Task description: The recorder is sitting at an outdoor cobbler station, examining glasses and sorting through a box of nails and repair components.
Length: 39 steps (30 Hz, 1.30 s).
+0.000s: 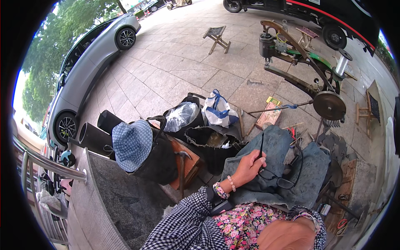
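My left hand (249, 167) is closed on one temple arm of a pair of black-framed eyeglasses (286, 183). The glasses hang unfolded above my lap, lenses toward me, their other arm free. Beneath them a worn blue-grey cloth (262, 146) covers my knees. Close to the lower edge, my right hand (287, 235) is bent in toward my body. Only its back and the braceleted wrist show; the fingers are hidden, so what it holds, if anything, does not show.
At left, a patterned blue hat (133, 146) tops a black bag beside a hammer (182, 175) on a wooden box. Open bags (214, 135) stand ahead. A hand-cranked sewing machine (300, 62) is at far right, scissors (342, 227) lie near right. A stone ledge (125, 200) borders my left.
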Tool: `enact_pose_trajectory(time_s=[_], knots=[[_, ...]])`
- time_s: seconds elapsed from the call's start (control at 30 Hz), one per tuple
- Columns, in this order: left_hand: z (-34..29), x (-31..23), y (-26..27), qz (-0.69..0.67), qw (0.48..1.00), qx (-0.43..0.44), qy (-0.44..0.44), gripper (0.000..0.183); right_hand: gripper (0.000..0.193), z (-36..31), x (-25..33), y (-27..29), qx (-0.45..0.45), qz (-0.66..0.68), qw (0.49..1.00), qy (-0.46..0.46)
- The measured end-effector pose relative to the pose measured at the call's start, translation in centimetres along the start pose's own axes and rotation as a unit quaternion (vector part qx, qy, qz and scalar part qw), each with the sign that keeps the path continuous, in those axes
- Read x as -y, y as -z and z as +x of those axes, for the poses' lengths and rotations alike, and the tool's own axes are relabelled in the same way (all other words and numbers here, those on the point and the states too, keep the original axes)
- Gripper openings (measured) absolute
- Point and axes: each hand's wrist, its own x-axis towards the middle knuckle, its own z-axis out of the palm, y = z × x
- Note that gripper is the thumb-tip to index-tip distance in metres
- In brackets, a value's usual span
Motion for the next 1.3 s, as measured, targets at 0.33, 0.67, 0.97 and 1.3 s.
enact_pose_trajectory(time_s=[0.33,0.67,0.97,1.3], knots=[[0.1,0.0,-0.1,0.006,1.0,0.008,-0.01,0.015,0.068,0.1,0.2,-0.3,-0.01,0.09,0.993,-0.08],[0.0,-0.5,-0.3,-0.01,1.0,-0.007,0.013,0.012,0.082,-0.7,-1.4,0.2,0.082,0.21,0.968,-0.106],[0.0,0.0,0.0,0.001,1.0,0.006,0.011,0.014,0.086,0.3,-0.2,1.1,0.156,0.175,0.954,-0.187],[0.1,0.0,-0.1,0.011,1.0,0.008,0.003,0.014,0.081,0.7,0.4,1.3,0.136,0.086,0.978,-0.135]])
